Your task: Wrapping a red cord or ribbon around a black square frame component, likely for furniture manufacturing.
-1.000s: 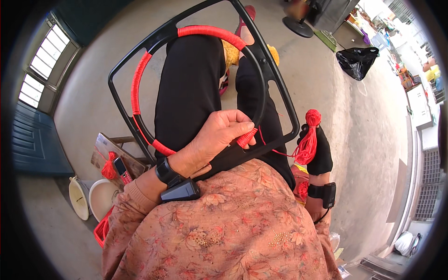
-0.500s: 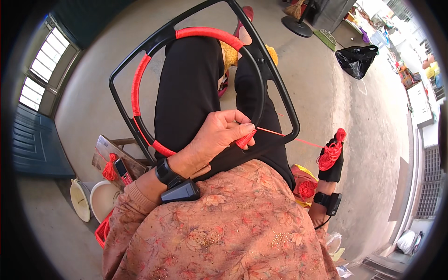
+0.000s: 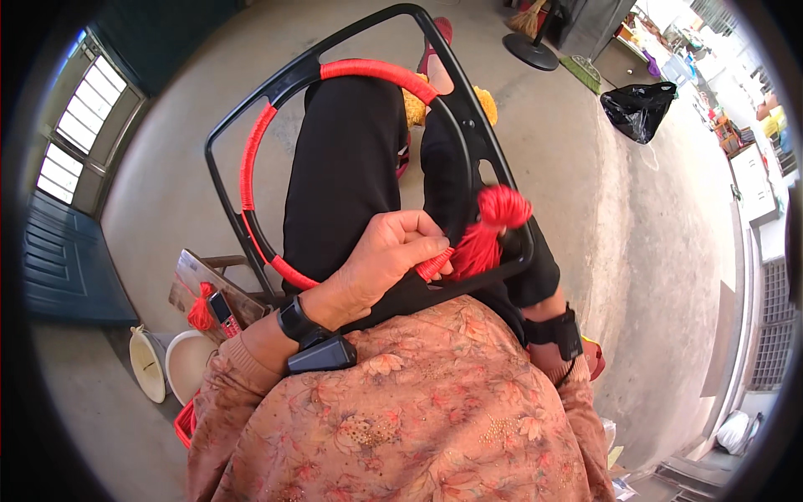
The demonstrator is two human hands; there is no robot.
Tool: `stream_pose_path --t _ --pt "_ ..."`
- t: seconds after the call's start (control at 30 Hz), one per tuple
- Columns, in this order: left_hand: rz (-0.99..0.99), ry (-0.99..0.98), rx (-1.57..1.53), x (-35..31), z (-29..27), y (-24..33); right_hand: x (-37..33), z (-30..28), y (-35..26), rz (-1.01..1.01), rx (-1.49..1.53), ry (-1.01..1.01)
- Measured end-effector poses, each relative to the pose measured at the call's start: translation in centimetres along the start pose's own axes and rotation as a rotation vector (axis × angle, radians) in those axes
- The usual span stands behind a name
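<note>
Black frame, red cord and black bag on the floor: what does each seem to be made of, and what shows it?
Black frame: coated metal or moulded plastic, satin finish; smooth, stiff bars with soft highlights leave both open.
Red cord: probably synthetic fibre, slightly glossy; its tight windings show a light sheen.
Black bag: likely thin plastic film, shiny; its crinkles catch bright glints.

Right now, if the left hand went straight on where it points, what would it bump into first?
Probably the red cord: its bundle shows just ahead of the left hand, which pinches the ring. Depth is unclear here, so the hand might pass over or under the cord.
</note>
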State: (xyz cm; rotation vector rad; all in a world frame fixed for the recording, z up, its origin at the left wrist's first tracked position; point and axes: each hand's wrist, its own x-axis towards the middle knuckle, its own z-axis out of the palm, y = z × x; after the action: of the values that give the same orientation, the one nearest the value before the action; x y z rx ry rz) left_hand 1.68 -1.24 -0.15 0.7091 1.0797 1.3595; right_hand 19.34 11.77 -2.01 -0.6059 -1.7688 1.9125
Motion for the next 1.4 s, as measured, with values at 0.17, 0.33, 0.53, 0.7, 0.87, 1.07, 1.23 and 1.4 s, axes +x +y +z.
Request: stream_pose_path --t 0.17,0.33,0.53,0.7,0.87,1.07,1.23,1.4 --pt "0.021 -0.026 0.058 -0.1 0.2 0.1 4.5 0.5 1.4 -0.76 -0.379 -0.203" --pt "-0.028 0.068 -0.041 0.1 0.8 0.3 3.2 0.5 3.3 -0.043 0.169 -0.051" --pt "0.034 0.004 0.092 -0.3 -0.1 0.1 1.8 1.7 2.7 -0.03 0.067 -0.044" --pt "0.022 0.025 0.122 -0.3 -0.2 0.2 -1.4 1.3 2.0 0.138 -0.058 -0.057" --pt "0.039 0.035 0.129 0.1 -0.6 -0.1 -2.8 -2.0 3.9 0.067 -0.074 -0.172" --pt "-0.003 -0.026 0.063 -0.1 -0.1 0.3 -1.5 -1.3 3.9 -0.117 -0.042 0.087" --pt "0.103 0.011 0.066 -0.1 0.4 -0.1 3.6 1.3 0.3 0.023 0.049 -0.281" --pt "0.032 0.009 0.06 0.1 -0.7 -0.3 3.3 -0.1 3.1 0.063 0.435 -0.354"
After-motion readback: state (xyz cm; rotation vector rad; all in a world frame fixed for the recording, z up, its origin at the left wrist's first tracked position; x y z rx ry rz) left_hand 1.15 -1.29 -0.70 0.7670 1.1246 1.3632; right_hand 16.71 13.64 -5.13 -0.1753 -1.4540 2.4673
